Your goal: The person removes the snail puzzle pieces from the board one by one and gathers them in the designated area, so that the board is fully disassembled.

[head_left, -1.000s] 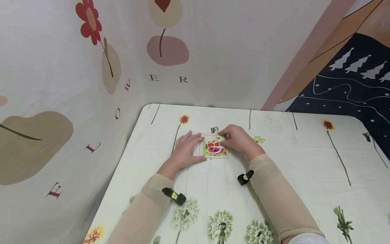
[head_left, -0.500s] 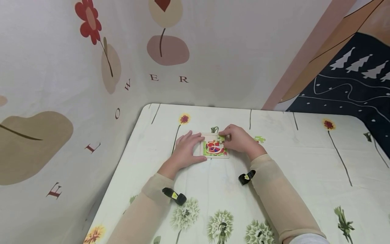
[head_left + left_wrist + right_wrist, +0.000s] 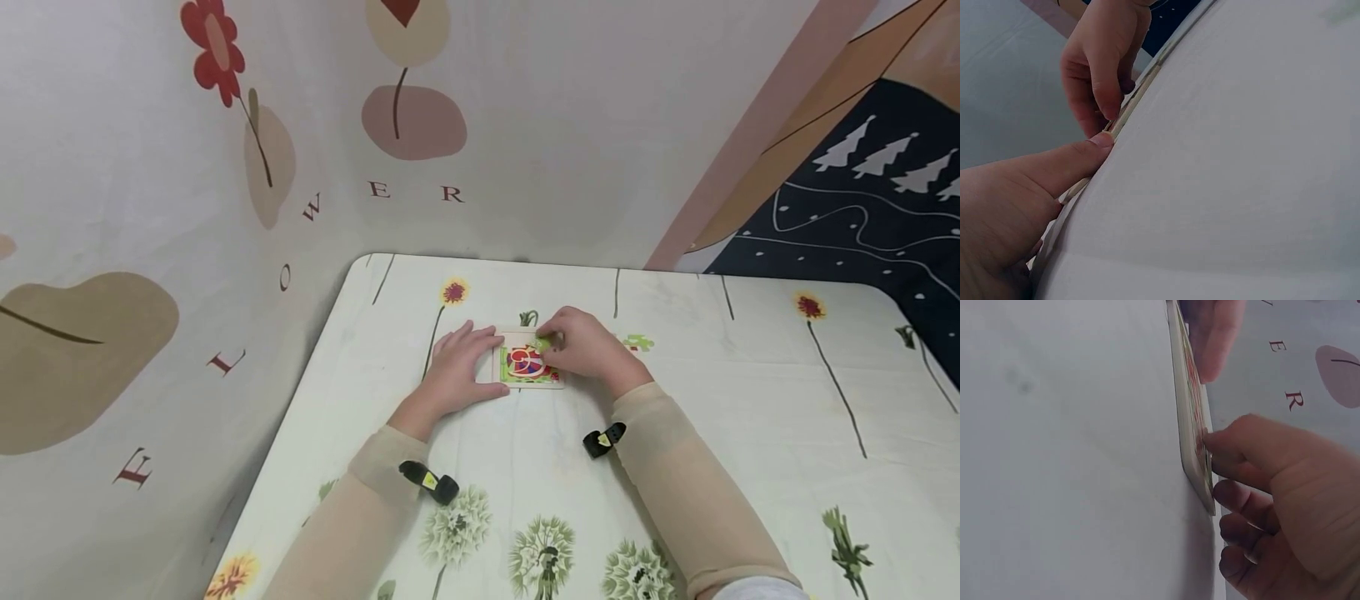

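Observation:
A small square puzzle board [image 3: 516,331] with a pale rim lies on the table, its picture red, blue and green. My left hand [image 3: 459,367] spreads over its left side, thumb touching the near edge and a straight finger at the far edge. In the left wrist view, the left thumb [image 3: 1079,161] rests along the rim. At the board's upper right, my right hand [image 3: 588,342] pinches a green puzzle piece [image 3: 542,342], partly hidden by its fingertips. From the right wrist view, the right hand [image 3: 1291,494] meets the board's face with thumb and index finger, other fingers curled.
Another green puzzle piece [image 3: 639,342] lies on the table just beyond my right wrist. The white tablecloth [image 3: 720,400] is printed with flowers. A fabric wall [image 3: 540,208] stands directly behind the table's far edge.
My right fingertips have shifted slightly over the board's upper right, and the green piece there has turned and lies closer against the board. The left hand has stayed in place.

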`<act>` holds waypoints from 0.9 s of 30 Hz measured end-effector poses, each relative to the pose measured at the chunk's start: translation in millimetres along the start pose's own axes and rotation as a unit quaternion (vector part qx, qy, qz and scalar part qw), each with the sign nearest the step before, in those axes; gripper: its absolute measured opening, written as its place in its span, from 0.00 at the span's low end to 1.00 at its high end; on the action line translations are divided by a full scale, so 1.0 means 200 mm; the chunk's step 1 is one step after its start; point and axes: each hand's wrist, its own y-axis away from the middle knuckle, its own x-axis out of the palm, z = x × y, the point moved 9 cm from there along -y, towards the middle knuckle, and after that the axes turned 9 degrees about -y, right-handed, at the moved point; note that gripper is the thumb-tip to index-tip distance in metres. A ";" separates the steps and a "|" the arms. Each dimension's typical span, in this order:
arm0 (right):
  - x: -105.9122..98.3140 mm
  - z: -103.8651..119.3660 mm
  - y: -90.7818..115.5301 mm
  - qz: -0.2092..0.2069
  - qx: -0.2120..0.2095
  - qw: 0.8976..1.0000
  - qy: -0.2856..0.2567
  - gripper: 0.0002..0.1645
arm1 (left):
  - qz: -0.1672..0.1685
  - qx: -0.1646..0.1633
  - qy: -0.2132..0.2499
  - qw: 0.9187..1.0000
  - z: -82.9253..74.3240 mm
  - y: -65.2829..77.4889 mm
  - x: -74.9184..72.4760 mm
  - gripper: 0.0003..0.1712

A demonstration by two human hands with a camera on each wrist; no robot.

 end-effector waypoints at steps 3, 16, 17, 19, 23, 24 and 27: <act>0.01 0.02 0.00 0.005 -0.006 1.000 0.016 0.21 | 0.001 -0.001 -0.001 1.000 0.00 0.00 0.00 0.49; 0.03 0.04 -0.03 0.027 0.015 0.999 0.037 0.20 | -0.003 -0.001 0.001 1.000 -0.01 0.01 -0.01 0.49; 0.03 0.04 -0.03 0.029 0.017 0.999 0.038 0.21 | -0.004 0.000 0.002 1.000 -0.01 0.01 -0.01 0.49; 0.04 0.03 -0.04 0.031 0.020 0.999 0.038 0.22 | -0.006 0.000 0.002 1.000 -0.01 0.01 -0.01 0.49; 0.04 0.02 -0.04 0.028 0.016 0.999 0.031 0.25 | -0.001 -0.005 0.000 1.000 -0.01 0.01 -0.01 0.49; 0.03 0.01 -0.04 0.023 0.012 0.999 0.028 0.26 | 0.001 -0.007 -0.002 1.000 0.00 0.01 -0.01 0.49; -0.01 -0.01 -0.01 0.003 0.004 1.000 0.016 0.28 | 0.002 -0.009 -0.002 1.000 0.00 0.01 -0.01 0.49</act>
